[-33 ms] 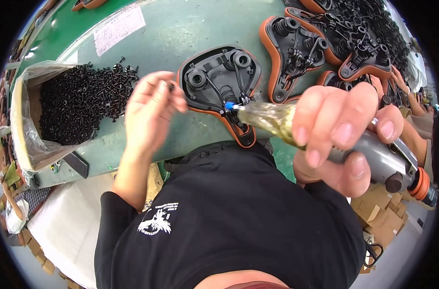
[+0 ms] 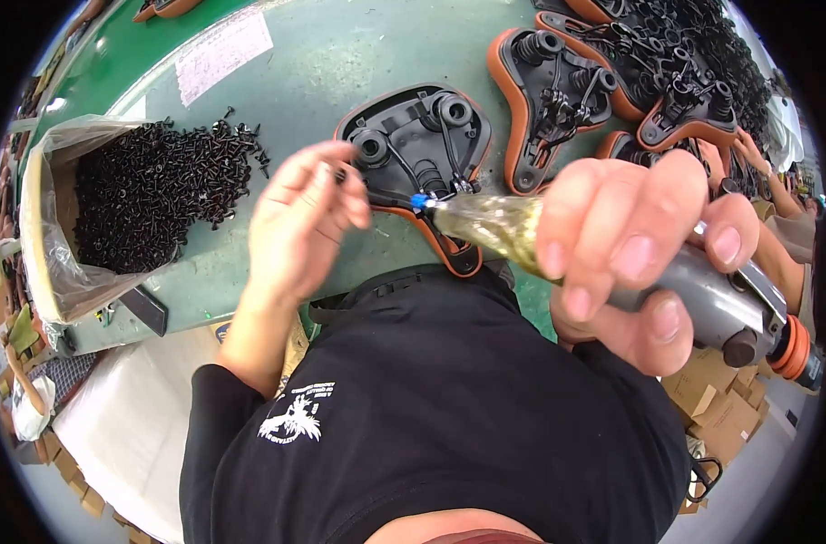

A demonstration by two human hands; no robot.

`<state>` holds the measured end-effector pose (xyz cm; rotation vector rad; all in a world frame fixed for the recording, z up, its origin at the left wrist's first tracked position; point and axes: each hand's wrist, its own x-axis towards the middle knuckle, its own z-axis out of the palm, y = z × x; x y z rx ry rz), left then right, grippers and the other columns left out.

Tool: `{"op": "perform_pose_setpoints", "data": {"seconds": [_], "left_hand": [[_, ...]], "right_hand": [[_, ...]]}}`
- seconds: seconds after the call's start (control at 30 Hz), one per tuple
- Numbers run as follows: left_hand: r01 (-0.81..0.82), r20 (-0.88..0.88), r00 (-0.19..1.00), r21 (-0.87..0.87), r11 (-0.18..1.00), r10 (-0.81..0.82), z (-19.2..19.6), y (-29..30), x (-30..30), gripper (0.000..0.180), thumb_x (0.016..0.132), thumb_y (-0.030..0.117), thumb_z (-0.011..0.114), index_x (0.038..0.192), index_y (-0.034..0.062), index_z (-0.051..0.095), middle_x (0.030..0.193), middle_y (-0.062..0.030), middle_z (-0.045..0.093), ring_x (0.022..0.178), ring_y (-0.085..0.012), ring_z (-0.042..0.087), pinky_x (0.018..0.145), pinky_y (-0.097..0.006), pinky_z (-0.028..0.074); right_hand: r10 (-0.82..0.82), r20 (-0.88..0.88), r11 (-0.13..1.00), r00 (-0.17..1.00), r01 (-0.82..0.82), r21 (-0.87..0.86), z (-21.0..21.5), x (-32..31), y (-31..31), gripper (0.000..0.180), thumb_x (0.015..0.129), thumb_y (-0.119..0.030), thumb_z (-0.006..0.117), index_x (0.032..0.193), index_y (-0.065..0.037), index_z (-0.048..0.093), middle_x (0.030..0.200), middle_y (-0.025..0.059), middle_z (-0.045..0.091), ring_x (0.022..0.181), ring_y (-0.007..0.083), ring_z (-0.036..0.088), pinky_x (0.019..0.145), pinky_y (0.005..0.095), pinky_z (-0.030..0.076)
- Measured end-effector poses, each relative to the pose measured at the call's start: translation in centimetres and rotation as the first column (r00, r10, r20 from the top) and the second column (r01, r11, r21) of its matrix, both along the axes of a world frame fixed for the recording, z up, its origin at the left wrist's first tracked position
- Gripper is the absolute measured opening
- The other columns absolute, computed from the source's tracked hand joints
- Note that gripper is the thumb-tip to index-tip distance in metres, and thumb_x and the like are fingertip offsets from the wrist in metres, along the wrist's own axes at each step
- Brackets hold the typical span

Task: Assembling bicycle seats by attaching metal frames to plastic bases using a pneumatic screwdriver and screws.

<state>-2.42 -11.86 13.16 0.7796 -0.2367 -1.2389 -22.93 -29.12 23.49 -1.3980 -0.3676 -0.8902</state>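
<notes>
Screws: the black pile (image 2: 154, 181) lies well left of the saddle.
Left hand (image 2: 304, 218): your fingertips pinch 1 small screw at the saddle's left edge.
Saddle (image 2: 413, 145): underside up on the green table (image 2: 340, 54).
Right hand (image 2: 640, 254): your fingers wrap the screwdriver (image 2: 612, 263), tip on the saddle.

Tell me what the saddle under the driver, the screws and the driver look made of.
Saddle: black moulded plastic underside, matte, with an orange rim that could be vinyl or rubber. Screws: dark metal, likely black-coated, with faint glints. Driver: smooth grey body, metal or hard plastic; its front sleeve looks translucent yellowish plastic.
</notes>
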Motion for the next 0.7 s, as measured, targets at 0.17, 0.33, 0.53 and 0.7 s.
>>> {"op": "perform_pose_setpoints", "data": {"seconds": [0.17,0.33,0.53,0.7], "left_hand": [[0.043,-0.233,0.968,-0.208,0.977,-0.092,-1.5,1.0,-4.5,0.025,0.108,0.012,0.062,0.125,-0.0062,0.068,0.105,-0.0163,0.073,0.083,-0.0242,0.075,0.072,-0.035,0.061],[0.02,0.068,0.998,-0.219,0.975,-0.005,-2.1,-0.2,-4.7,0.026,0.108,0.014,0.062,0.121,-0.0075,0.069,0.101,-0.017,0.074,0.081,-0.0264,0.075,0.072,-0.035,0.062],[0.172,0.079,0.983,-0.075,0.982,-0.166,-0.7,0.0,-3.5,0.043,0.11,0.032,0.059,0.109,-0.0101,0.07,0.101,-0.019,0.072,0.073,-0.0259,0.074,0.07,-0.034,0.061],[0.051,0.852,0.496,-0.222,0.974,0.168,-1.1,-1.3,-1.3,0.039,0.102,0.023,0.07,0.124,-0.0081,0.066,0.113,-0.0188,0.07,0.102,-0.0292,0.068,0.09,-0.04,0.055]], "right_hand": [[0.075,0.009,0.997,0.997,-0.075,0.0,-0.9,1.3,0.6,0.042,0.1,-0.01,0.059,0.139,-0.014,0.045,0.118,0.0127,0.061,0.067,0.0151,0.066,0.071,0.0373,0.057],[0.016,-0.017,0.999,1.0,-0.016,0.051,-1.4,0.4,1.4,0.039,0.1,-0.009,0.06,0.136,-0.011,0.045,0.117,0.016,0.06,0.068,0.0172,0.066,0.07,0.039,0.057],[0.109,0.033,0.994,0.993,-0.108,-0.032,-1.2,1.1,0.6,0.043,0.094,-0.002,0.064,0.132,-0.009,0.047,0.107,0.0201,0.067,0.069,0.0217,0.068,0.065,0.0404,0.058],[0.072,0.026,0.995,0.997,-0.07,-0.07,-1.1,1.6,0.1,0.044,0.094,-0.001,0.062,0.134,-0.009,0.046,0.112,0.0211,0.065,0.071,0.0219,0.066,0.067,0.0405,0.057]]}}
